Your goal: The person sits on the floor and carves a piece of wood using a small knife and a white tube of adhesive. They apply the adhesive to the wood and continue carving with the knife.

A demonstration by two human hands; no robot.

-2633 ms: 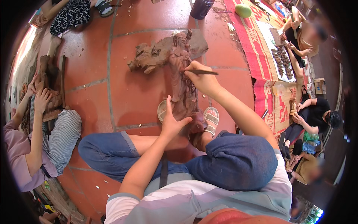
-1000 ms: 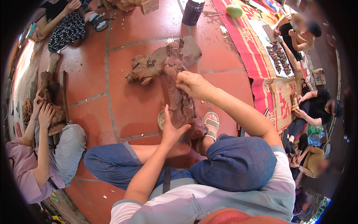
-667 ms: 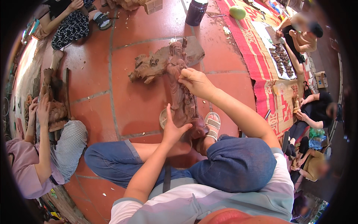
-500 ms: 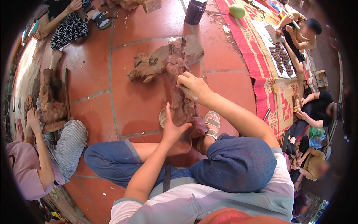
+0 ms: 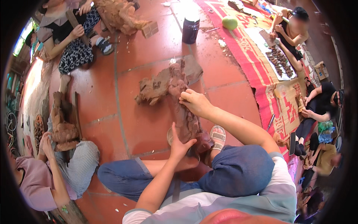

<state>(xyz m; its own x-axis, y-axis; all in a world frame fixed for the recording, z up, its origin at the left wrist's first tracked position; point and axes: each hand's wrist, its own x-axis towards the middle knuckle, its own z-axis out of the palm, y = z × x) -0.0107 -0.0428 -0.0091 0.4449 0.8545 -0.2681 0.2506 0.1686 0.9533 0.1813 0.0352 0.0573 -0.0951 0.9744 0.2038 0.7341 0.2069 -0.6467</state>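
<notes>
A reddish-brown carved wooden statue [image 5: 181, 115] of a robed figure lies lengthwise in front of me. Its head end rests on a rough piece of wood [image 5: 151, 90], its base near my feet. My left hand [image 5: 182, 146] holds the lower part, fingers along the left side and thumb across the near end. Over the statue's middle, my right hand [image 5: 195, 102] is closed in a pinch against the carved surface. Whatever sits between those fingertips is hidden.
A dark jar [image 5: 190, 30] stands beyond the statue. To the right, a red and straw mat [image 5: 257, 80] bears a green fruit [image 5: 229, 22] and a white sheet with small brown pieces. Several people sit around; larger carvings [image 5: 64, 128] stand at left.
My view has tilted up, so the scene sits lower in the picture. My right hand has slid slightly toward the statue's head, still pinched. The left hand keeps its hold on the lower part.
</notes>
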